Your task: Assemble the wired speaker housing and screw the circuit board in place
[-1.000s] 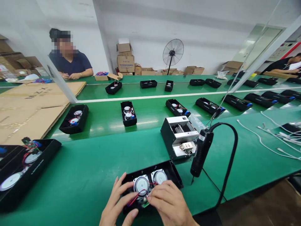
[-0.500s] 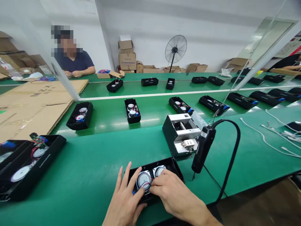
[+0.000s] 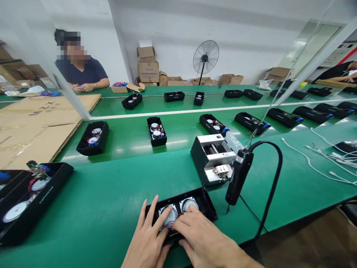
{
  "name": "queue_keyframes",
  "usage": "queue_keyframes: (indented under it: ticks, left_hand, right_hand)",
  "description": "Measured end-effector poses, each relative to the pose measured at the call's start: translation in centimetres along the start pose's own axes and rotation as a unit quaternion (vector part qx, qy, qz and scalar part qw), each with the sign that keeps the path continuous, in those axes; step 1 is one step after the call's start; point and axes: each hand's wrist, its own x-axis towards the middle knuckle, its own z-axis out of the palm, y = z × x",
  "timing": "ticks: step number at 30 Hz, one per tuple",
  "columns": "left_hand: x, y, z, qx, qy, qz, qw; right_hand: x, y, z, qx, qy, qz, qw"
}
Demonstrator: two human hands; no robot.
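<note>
Green bench (image 3: 111,208) — both hands on black speaker tray (image 3: 205,203), no readable label

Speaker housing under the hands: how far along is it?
Done: both round drivers sit in the black housing. In hand: left hand and right hand press on wiring at its near end; what lies beneath is hidden. Left: the housing is open, and the hanging screwdriver is untouched.
</note>
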Motion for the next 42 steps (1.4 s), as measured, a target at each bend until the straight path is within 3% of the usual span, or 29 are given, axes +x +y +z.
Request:
queue_keyframes:
  ticks: [4, 7, 11, 14, 18, 25, 30, 36, 42]
  left_hand:
    - [0.0, -0.6, 0.8, -0.010, -0.025, 0.001, 1.000]
    - [1.3, -2.1, 0.6, -0.118, -0.084, -0.029, 0.989]
    - [5.1, -5.5, -0.9, -0.302, -0.200, -0.126, 0.924]
    - [7.7, -7.8, -1.8, -0.392, -0.257, -0.190, 0.863]
    - [9.3, -9.1, -2.1, -0.458, -0.299, -0.213, 0.809]
    - [9.4, -8.7, -2.3, -0.471, -0.305, -0.229, 0.795]
    - [9.4, -8.6, -2.3, -0.475, -0.293, -0.249, 0.792]
    - [8.9, -8.6, -1.8, -0.497, -0.287, -0.229, 0.786]
    - [9.0, -8.6, -1.8, -0.472, -0.276, -0.212, 0.810]
  right_hand:
    - [0.0, 0.2, 1.6, -0.031, -0.005, -0.014, 0.999]
    - [1.1, -0.1, 0.6, -0.062, -0.005, -0.008, 0.998]
    - [4.5, 0.0, -3.5, -0.072, -0.059, 0.045, 0.995]
    - [7.3, 0.9, -6.3, 0.000, -0.123, 0.073, 0.990]
    - [9.1, 1.9, -7.6, 0.031, -0.157, 0.107, 0.981]
    - [8.3, 1.9, -7.1, 0.004, -0.116, 0.072, 0.991]
    - [8.4, 1.7, -7.2, -0.028, -0.119, 0.063, 0.991]
    - [8.1, 1.9, -6.2, -0.041, -0.094, 0.064, 0.993]
    - [7.9, 2.3, -4.8, -0.078, -0.085, 0.035, 0.993]
